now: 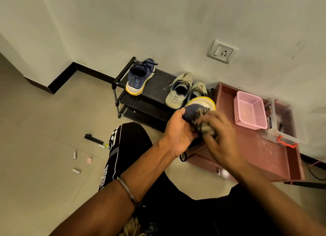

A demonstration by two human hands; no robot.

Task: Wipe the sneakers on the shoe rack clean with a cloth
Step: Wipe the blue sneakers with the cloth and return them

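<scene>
Right now your left hand (178,129) holds the blue sneaker (195,110) in a curled grip just in front of the shoe rack (155,82); your right hand (220,129), blurred, presses the cloth (204,126) on it. Its dangling lace could snag, and a hard rub could twist it loose. Right of the rack, the pink basket (250,110) looks empty; the clear box (280,122) holds small items I can't identify.
</scene>
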